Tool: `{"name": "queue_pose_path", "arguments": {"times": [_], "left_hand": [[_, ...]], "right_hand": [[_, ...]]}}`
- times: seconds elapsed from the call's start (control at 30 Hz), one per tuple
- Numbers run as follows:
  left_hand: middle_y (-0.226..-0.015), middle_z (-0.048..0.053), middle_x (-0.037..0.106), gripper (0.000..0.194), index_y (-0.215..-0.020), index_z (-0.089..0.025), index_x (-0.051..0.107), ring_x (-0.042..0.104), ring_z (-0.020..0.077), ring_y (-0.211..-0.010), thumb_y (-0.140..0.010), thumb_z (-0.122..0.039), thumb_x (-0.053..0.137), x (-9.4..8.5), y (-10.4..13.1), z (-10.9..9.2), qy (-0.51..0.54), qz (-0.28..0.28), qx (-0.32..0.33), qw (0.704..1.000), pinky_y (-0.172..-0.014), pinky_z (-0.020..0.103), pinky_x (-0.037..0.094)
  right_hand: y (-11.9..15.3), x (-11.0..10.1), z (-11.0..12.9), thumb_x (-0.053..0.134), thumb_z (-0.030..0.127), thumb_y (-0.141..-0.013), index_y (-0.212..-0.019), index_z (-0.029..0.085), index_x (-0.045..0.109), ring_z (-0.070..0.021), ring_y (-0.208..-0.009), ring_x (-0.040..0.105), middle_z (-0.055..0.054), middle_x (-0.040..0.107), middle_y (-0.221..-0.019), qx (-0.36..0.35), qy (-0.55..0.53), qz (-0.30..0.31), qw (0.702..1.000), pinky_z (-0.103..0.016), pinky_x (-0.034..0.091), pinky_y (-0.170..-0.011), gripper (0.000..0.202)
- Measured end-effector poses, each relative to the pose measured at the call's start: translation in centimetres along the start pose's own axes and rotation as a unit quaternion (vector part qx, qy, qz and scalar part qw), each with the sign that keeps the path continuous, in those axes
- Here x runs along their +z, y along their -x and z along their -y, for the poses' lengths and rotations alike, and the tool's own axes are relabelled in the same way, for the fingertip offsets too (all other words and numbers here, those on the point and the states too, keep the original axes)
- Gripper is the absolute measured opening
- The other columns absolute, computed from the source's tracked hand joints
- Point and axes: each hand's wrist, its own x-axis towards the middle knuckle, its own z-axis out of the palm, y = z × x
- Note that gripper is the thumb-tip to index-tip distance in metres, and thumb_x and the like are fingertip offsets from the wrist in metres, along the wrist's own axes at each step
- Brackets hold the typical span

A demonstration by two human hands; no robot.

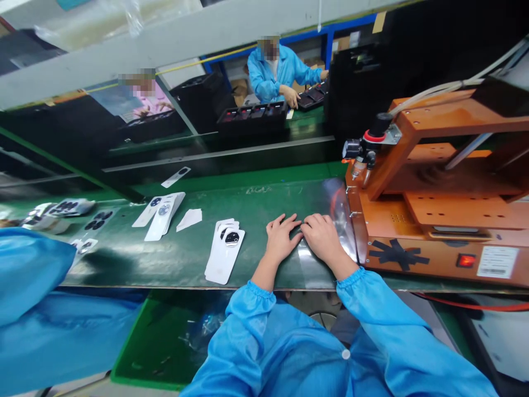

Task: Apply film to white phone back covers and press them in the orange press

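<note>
My left hand [282, 238] rests on the green bench top [264, 198] with its fingers spread and nothing in them. Close beside it, my right hand [322, 237] lies palm down, fingers loosely bent, also holding nothing that I can see. The fingertips of the two hands nearly meet; whether they touch I cannot tell. Left of my left hand is a small stack of white phone back covers [223, 256], the top one with a round black camera ring. To the right of my right hand, clear plastic film [345, 220] lies against the machine.
An orange press machine [446, 220] with a pressure gauge and lit red switch fills the right. Further left lie more white covers [163, 218], a white paper scrap [189, 219] and black rings [99, 220]. A green crate [136, 353] sits below. Co-workers sit left and opposite.
</note>
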Motion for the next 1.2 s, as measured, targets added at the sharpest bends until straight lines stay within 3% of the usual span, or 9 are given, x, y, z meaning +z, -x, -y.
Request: {"name": "queue_pose_path", "arguments": {"times": [0.23,0.4,0.47,0.57,0.67,0.77,0.87,1.03,1.2], "left_hand": [[-0.161,0.004,0.043,0.06,-0.147,-0.034,0.052,0.033,0.0374,-0.15,-0.092,-0.056,0.062,-0.2,-1.5,-0.2,-0.04,0.043,0.041,0.997,-0.121,0.063,0.02],[-0.168,0.006,0.03,0.069,-0.155,-0.03,0.041,0.025,0.0353,-0.154,-0.093,-0.057,0.058,-0.8,-3.3,-1.1,-0.051,0.031,0.036,0.998,-0.123,0.058,0.02],[-0.17,0.006,0.025,0.067,-0.157,-0.032,0.036,0.025,0.0316,-0.154,-0.097,-0.054,0.053,-2.1,-1.9,-0.8,-0.057,-0.007,0.016,0.998,-0.123,0.054,0.021],[-0.157,0.006,0.048,0.048,-0.143,-0.035,0.054,0.044,0.0269,-0.143,-0.098,-0.049,0.055,-5.3,2.4,1.7,-0.084,-0.085,-0.118,0.986,-0.118,0.046,0.032],[-0.127,0.021,0.064,0.044,-0.122,-0.015,0.066,0.057,0.0386,-0.123,-0.091,-0.047,0.063,-9.0,7.1,6.0,-0.123,-0.119,-0.257,0.951,-0.105,0.058,0.039],[-0.101,0.019,0.069,0.06,-0.11,-0.009,0.066,0.063,0.0429,-0.104,-0.073,-0.054,0.079,-11.3,10.0,9.4,-0.128,-0.113,-0.326,0.93,-0.093,0.063,0.042],[-0.084,0.013,0.067,0.059,-0.098,-0.012,0.067,0.065,0.0421,-0.091,-0.06,-0.053,0.086,-12.0,10.5,10.8,-0.103,-0.105,-0.342,0.928,-0.085,0.06,0.042],[-0.08,0.01,0.066,0.028,-0.095,-0.02,0.068,0.066,0.0334,-0.084,-0.083,-0.045,0.066,-11.8,10.4,8.3,-0.014,-0.138,-0.304,0.942,-0.075,0.043,0.043],[-0.073,0.0,0.069,0.047,-0.134,-0.022,0.06,0.061,0.0173,-0.063,-0.091,-0.039,0.059,-8.2,11.0,1.9,0.199,-0.064,-0.231,0.95,-0.063,0.028,0.046]], "right_hand": [[4.9,-3.9,2.1,0.059,0.021,-0.097,-0.097,0.021,0.069,-0.0255,-0.098,0.055,-0.009,0.069,-0.105,0.056,-0.02,-0.117,0.991,-0.041,0.038,-0.082,0.01],[7.4,-5.1,3.1,0.066,0.023,-0.092,-0.102,0.025,0.069,-0.0248,-0.092,0.06,-0.008,0.066,-0.099,0.098,-0.145,-0.19,0.966,-0.041,0.048,-0.084,0.01],[7.6,-5.4,3.2,0.065,0.023,-0.092,-0.102,0.026,0.069,-0.0246,-0.092,0.062,-0.008,0.064,-0.098,0.113,-0.197,-0.197,0.954,-0.042,0.051,-0.085,0.01],[8.1,-5.9,3.4,0.065,0.026,-0.092,-0.1,0.026,0.07,-0.0235,-0.091,0.063,-0.007,0.063,-0.097,0.147,-0.252,-0.199,0.936,-0.041,0.052,-0.084,0.009],[8.1,-6.3,3.7,0.064,0.03,-0.093,-0.094,0.025,0.069,-0.0193,-0.081,0.059,-0.006,0.062,-0.095,0.208,-0.319,-0.175,0.908,-0.035,0.049,-0.073,0.007],[7.1,-6.2,4.3,0.062,0.037,-0.093,-0.084,0.023,0.067,-0.0172,-0.075,0.057,-0.004,0.063,-0.089,0.276,-0.418,-0.132,0.855,-0.031,0.046,-0.065,0.017],[6.0,-5.6,4.5,0.063,0.043,-0.091,-0.079,0.022,0.066,-0.0176,-0.076,0.058,-0.003,0.062,-0.083,0.322,-0.515,-0.097,0.788,-0.029,0.045,-0.065,0.025],[5.9,-4.8,3.9,0.066,0.043,-0.088,-0.079,0.021,0.068,-0.0168,-0.078,0.057,-0.002,0.063,-0.083,0.366,-0.551,-0.095,0.744,-0.03,0.044,-0.071,0.024],[6.0,-5.3,3.3,0.066,0.038,-0.086,-0.078,0.021,0.068,-0.0167,-0.078,0.056,-0.001,0.062,-0.081,0.363,-0.531,-0.101,0.759,-0.03,0.042,-0.071,0.019]]}}
